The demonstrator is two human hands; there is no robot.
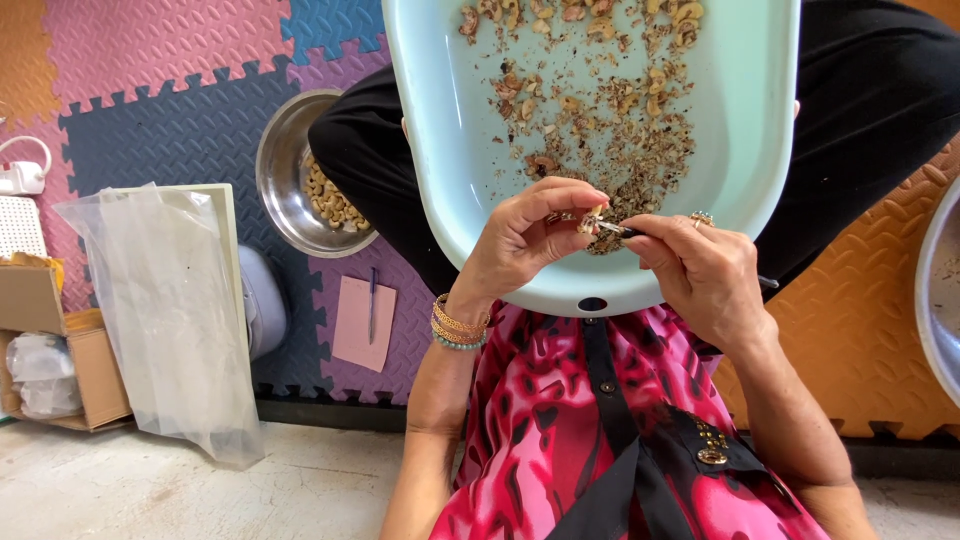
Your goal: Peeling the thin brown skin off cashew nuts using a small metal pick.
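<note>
steel bowl [290, 175] of pale nuts, on the dark mat tile | pink card [362, 322] with blue pen [372, 305] lying on it, purple tile | clear plastic bag [165, 310] draped over a pale board, mat's near edge | cardboard box [75, 370], left edge, on concrete floor | second steel bowl [938, 290], right edge

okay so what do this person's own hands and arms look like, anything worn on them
Both forearms are bare, no sleeves reaching them. The left hand has a stack of gold bangles at the wrist, with a pale blue-green beaded bracelet beside them. The right hand wears a gold ring with a raised top. No gloves.
</note>
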